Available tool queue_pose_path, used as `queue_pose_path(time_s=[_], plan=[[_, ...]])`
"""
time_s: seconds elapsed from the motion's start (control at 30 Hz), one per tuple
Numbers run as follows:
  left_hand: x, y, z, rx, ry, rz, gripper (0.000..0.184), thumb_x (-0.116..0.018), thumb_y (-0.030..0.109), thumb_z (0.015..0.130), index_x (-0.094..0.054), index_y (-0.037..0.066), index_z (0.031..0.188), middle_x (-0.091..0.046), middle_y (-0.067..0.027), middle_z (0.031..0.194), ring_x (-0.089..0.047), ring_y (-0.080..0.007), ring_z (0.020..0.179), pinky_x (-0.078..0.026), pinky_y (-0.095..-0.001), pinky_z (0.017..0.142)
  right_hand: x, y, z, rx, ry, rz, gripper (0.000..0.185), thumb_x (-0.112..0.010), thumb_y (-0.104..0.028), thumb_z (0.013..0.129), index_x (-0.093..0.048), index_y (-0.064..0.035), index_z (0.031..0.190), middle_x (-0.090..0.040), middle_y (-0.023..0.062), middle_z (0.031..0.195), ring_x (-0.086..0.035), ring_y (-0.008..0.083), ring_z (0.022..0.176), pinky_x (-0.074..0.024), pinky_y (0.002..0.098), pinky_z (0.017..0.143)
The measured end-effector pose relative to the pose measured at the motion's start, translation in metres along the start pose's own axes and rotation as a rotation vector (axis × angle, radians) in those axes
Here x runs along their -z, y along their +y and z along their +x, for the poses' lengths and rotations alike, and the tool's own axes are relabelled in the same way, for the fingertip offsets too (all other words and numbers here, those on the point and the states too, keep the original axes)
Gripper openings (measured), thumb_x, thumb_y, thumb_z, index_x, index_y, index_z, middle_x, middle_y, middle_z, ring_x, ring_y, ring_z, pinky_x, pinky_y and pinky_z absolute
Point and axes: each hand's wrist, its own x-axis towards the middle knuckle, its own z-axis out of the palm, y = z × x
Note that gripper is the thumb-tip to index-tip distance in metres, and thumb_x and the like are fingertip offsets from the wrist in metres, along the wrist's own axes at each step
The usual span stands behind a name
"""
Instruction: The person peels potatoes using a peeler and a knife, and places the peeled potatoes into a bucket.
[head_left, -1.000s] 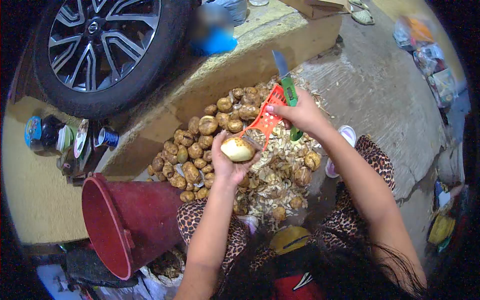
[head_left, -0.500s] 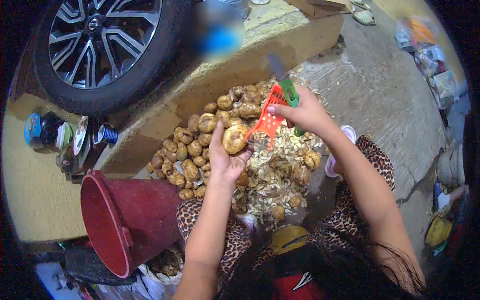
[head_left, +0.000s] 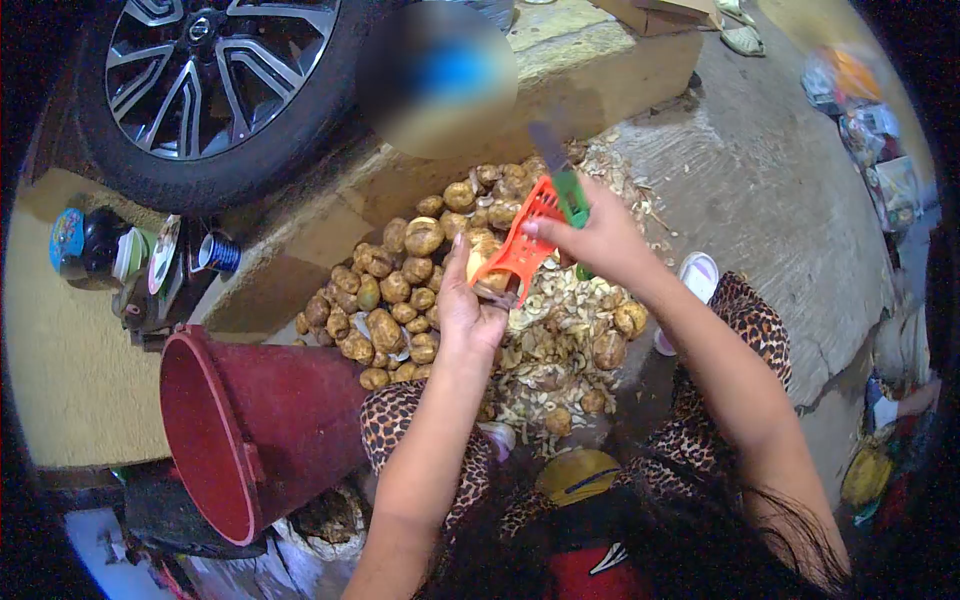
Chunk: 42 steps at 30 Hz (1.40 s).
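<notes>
My left hand is closed around a potato, partly hidden by the peeler. In my right hand is an orange plastic peeler with holes through its body, its working end against the potato. The same hand also grips a green-handled knife, blade pointing up and away. Beneath and left of my hands lies a heap of brown potatoes. Pale peelings are spread over the ground below my right hand, with a few potatoes among them.
A dark red bucket lies on its side at lower left, mouth facing left. Behind the potatoes runs a concrete step with a car wheel above it. A blue-striped cup stands at left. Bagged items sit at far right.
The peeler has moved down and left onto the potato, now covering part of it. My left hand has shifted slightly right, and the whole view has turned a little.
</notes>
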Motion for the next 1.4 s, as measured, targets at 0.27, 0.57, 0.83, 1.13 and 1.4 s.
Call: queue_pose_path(time_s=[0.27, 0.57, 0.83, 1.13, 1.4], plan=[[-0.003, 0.000, -0.001, -0.039, -0.028, 0.120, 0.013, -0.056, 0.015, 0.083, -0.051, 0.005, 0.090, -0.060, -0.0076, 0.084, -0.061, -0.0185, 0.074, -0.053, -0.0330, 0.068, 0.016, 0.013, 0.011, 0.033, 0.093, 0.021, 0.032, -0.070, -0.026, 0.071, -0.057, -0.0045, 0.091, -0.060, 0.0068, 0.070, -0.058, 0.0158, 0.057, -0.0466, 0.0295, 0.053], [0.000, -0.002, -0.006, -0.022, -0.067, 0.183, 0.019, -0.049, 0.020, 0.087, -0.053, 0.004, 0.096, -0.061, -0.0101, 0.089, -0.062, -0.0215, 0.078, -0.053, -0.0355, 0.068, 0.011, -0.005, 0.001, -0.041, 0.016, 0.062, 0.026, -0.069, -0.022, 0.071, -0.054, -0.0035, 0.083, -0.059, 0.0060, 0.066, -0.056, 0.0181, 0.054, -0.0464, 0.0309, 0.051], [0.000, 0.000, -0.010, -0.075, -0.065, 0.252, 0.010, -0.052, 0.017, 0.085, -0.052, 0.008, 0.089, -0.059, -0.0058, 0.082, -0.060, -0.0168, 0.072, -0.052, -0.0313, 0.060, 0.029, 0.004, 0.015, -0.294, 0.065, 0.199, 0.035, -0.073, -0.029, 0.068, -0.053, -0.0042, 0.084, -0.055, 0.0035, 0.065, -0.057, 0.0187, 0.063, -0.0474, 0.0336, 0.061], [-0.006, 0.000, -0.023, -0.152, -0.095, 0.420, 0.005, -0.049, 0.015, 0.086, -0.048, 0.010, 0.085, -0.054, -0.0024, 0.079, -0.057, -0.0132, 0.070, -0.051, -0.0282, 0.062, 0.034, 0.021, 0.023, -0.085, 0.248, -0.020, 0.029, -0.071, -0.024, 0.070, -0.055, -0.0042, 0.086, -0.058, 0.0031, 0.065, -0.056, 0.0163, 0.058, -0.0458, 0.0335, 0.057], [0.008, 0.005, -0.029, -0.083, -0.029, 0.255, 0.015, -0.056, 0.023, 0.086, -0.052, 0.010, 0.090, -0.059, -0.0042, 0.086, -0.060, -0.0144, 0.077, -0.051, -0.0291, 0.070, 0.013, 0.012, -0.010, -0.291, -0.051, 0.259, 0.031, -0.070, -0.026, 0.073, -0.050, -0.0060, 0.085, -0.052, 0.0001, 0.060, -0.049, 0.0085, 0.046, -0.0406, 0.0242, 0.041]])
